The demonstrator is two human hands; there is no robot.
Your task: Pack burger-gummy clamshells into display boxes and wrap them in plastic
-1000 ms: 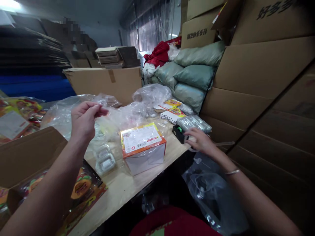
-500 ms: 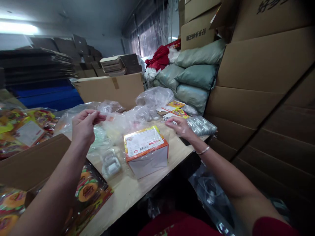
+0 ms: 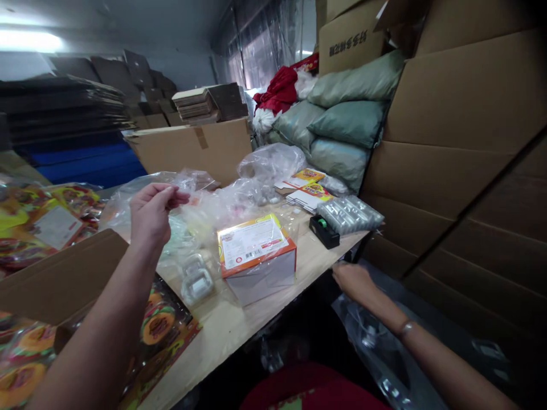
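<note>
My left hand [image 3: 151,215] is raised above the table's left side, thumb pinched against the fingertips; what it grips is too thin or clear to make out. Crumpled clear plastic bags [image 3: 213,205] lie just behind it. An orange-and-white box [image 3: 256,256] in clear film, barcode label on top, stands mid-table. Small clear plastic shells [image 3: 196,282] lie left of it. My right hand [image 3: 354,282] hangs low beside the table's right edge, above a clear bag [image 3: 384,364]; its fingers are hidden.
A black tape dispenser [image 3: 325,230] and a stack of clear blister trays [image 3: 350,213] sit at the table's right corner, flat printed cartons [image 3: 305,193] behind them. An open cardboard box [image 3: 64,273] with colourful packs [image 3: 162,327] is at left. Big cartons [image 3: 461,114] and sacks [image 3: 346,119] wall the right.
My right hand has dropped from above the table near the blister trays to below the table's right edge. My left hand has stayed raised and pinched.
</note>
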